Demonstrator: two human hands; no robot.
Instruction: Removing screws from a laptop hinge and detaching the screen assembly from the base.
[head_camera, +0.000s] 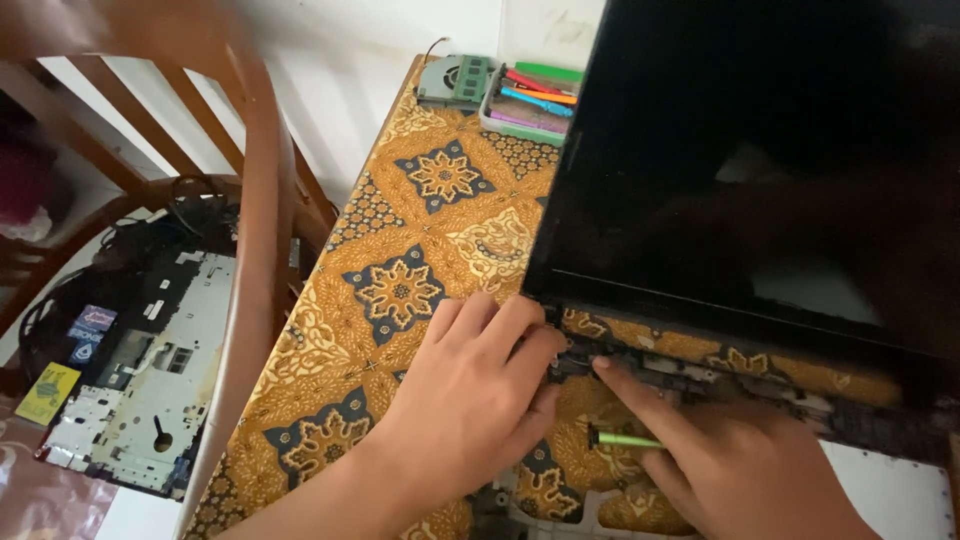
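Note:
A black laptop screen panel (740, 160) stands tilted up over a table with a yellow and blue patterned cloth (420, 220). My left hand (470, 390) rests flat with its fingers on the dark hinge strip (700, 375) at the panel's lower left corner. My right hand (720, 460) holds a small green-handled tool (625, 439) while its index finger presses the same hinge strip. The white laptop base (890, 495) lies under my right hand at the lower right.
A wooden chair (255, 230) stands at the left with a removed laptop bottom cover (140, 370) and cables on its seat. At the table's far end lie a cooling fan (455, 80) and a tray of coloured tools (535, 95).

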